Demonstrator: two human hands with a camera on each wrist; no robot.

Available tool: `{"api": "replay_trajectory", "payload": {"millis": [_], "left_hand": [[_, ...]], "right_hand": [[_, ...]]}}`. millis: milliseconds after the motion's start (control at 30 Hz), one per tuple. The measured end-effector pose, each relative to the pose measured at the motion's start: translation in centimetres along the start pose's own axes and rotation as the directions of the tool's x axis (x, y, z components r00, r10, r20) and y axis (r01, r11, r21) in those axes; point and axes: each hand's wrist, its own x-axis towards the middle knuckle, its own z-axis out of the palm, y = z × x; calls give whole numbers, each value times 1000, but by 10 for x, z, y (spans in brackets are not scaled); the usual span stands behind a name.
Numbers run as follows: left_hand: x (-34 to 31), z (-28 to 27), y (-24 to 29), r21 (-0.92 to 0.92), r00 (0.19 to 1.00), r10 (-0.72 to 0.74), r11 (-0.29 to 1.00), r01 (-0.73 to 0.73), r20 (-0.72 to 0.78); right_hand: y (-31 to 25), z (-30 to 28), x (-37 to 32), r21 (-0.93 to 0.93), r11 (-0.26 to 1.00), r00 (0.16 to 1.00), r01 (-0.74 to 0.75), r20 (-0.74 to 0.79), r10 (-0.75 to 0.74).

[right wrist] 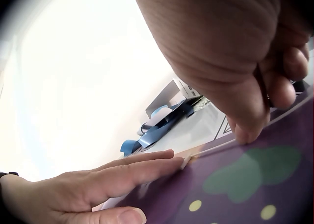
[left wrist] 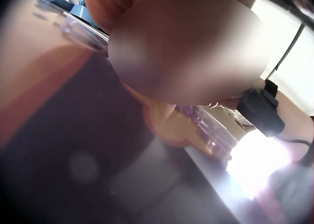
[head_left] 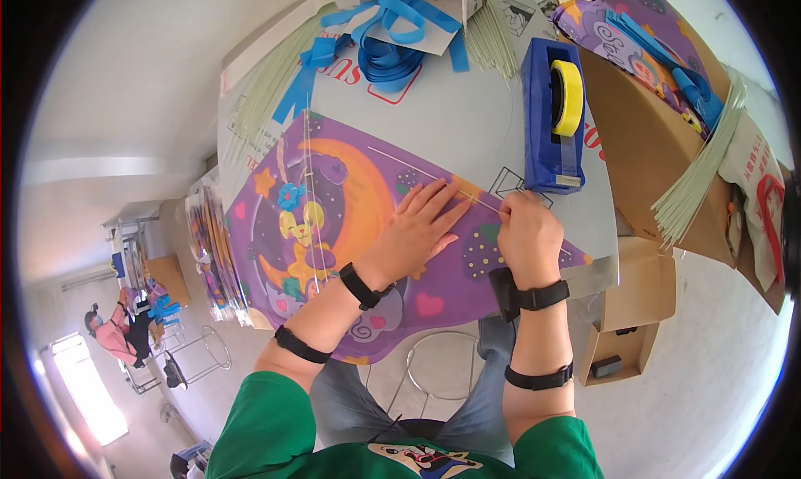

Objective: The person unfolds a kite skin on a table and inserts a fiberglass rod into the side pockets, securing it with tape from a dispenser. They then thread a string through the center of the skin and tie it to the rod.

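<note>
A purple printed sheet (head_left: 455,291) with a moon and cartoon character lies on the board. Along its upper right edge runs a thin white stick (head_left: 480,200), also visible in the right wrist view (right wrist: 213,149). The left hand (head_left: 417,237) rests on the sheet with fingers straight, their tips by the stick. The right hand (head_left: 531,237), fingers curled, pinches the stick at the edge; in the right wrist view its thumb and fingertips touch there. The left hand (left wrist: 186,42) is a large blur in the left wrist view.
A blue tape dispenser (head_left: 538,166) with yellow-cored tape stands at upper right. Blue ribbon (head_left: 388,66) and bundles of pale sticks (head_left: 492,41) lie at the far side. A cardboard box (head_left: 634,170) is on the right, stacked prints (head_left: 219,258) on the left.
</note>
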Motion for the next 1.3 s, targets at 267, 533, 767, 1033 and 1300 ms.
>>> {"api": "replay_trajectory", "payload": {"millis": [267, 533, 767, 1033, 1300], "left_hand": [[2, -2, 1, 16, 1000, 24, 1000, -24, 10], [15, -12, -5, -111, 997, 33, 993, -40, -67], [24, -6, -7, -105, 992, 93, 989, -102, -87], [39, 0, -12, -233, 981, 82, 965, -122, -173], [42, 4, -16, -318, 979, 22, 944, -86, -201]], "right_hand": [[2, 0, 0, -7, 1000, 1000, -1, 3, 1], [1, -1, 0, -13, 1000, 1000, 3, -20, -4], [3, -2, -1, -38, 999, 1000, -11, -8, 10], [3, -3, -1, -16, 1000, 1000, -14, 12, 14], [5, -2, -1, -2, 1000, 999, -27, 23, 27]]}}
